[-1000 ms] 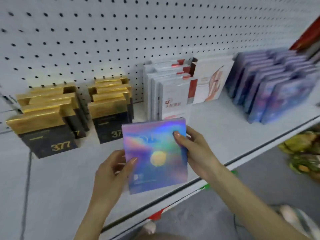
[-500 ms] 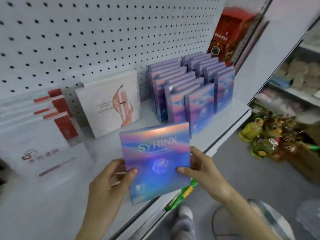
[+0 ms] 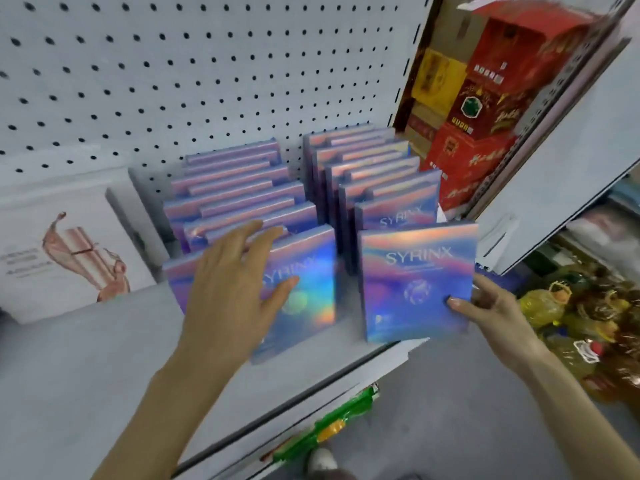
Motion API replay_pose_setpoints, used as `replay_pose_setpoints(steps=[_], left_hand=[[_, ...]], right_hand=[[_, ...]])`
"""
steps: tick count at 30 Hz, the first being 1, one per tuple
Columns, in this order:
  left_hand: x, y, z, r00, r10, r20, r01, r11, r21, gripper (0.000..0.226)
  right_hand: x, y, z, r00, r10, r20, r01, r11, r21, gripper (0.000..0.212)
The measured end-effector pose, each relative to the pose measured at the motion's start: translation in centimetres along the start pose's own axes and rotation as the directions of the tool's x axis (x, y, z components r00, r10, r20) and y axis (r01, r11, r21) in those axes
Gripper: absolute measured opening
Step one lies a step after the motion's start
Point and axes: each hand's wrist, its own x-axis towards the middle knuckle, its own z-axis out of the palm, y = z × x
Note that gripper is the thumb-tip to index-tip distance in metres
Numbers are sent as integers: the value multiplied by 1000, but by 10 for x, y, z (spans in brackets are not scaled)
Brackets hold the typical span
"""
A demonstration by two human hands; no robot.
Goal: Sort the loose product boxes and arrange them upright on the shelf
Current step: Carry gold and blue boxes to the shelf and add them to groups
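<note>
Two rows of holographic purple SYRINX boxes stand upright on the white shelf, a left row and a right row. My right hand grips one SYRINX box by its lower right side, upright at the front of the right row, close to the shelf's front edge. My left hand lies on the front box of the left row, fingers spread over its top edge and thumb on its face. That box leans back slightly.
A white box with a pink figure stands left of the rows against the pegboard. Red and yellow cartons fill the neighbouring bay at the right. Bagged goods lie on the floor, and a green packet sits below the shelf edge.
The view swung right to the purple rows. My left hand let go of the box and moved onto the left row's front box. My right hand carried the box to the right row's front.
</note>
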Motion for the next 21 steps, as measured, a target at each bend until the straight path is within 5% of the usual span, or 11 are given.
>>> replay_pose_setpoints(steps=[3, 6, 8, 14, 21], left_hand=[[23, 6, 17, 997, 47, 63, -59, 974, 219, 58], [33, 12, 27, 994, 57, 95, -80, 963, 258, 58], [35, 14, 31, 994, 54, 93, -78, 955, 285, 61], [35, 15, 39, 996, 38, 84, -63, 946, 319, 70], [31, 15, 43, 997, 45, 68, -66, 931, 358, 58]], right_hand=[[38, 14, -26, 1000, -1, 10, 1, 1000, 30, 38], [67, 21, -31, 998, -11, 60, 8, 999, 50, 56], [86, 23, -31, 997, -30, 73, 27, 999, 34, 43], [115, 42, -31, 994, -107, 20, 109, 967, -231, 39], [113, 46, -23, 982, -178, -62, 146, 928, -343, 76]])
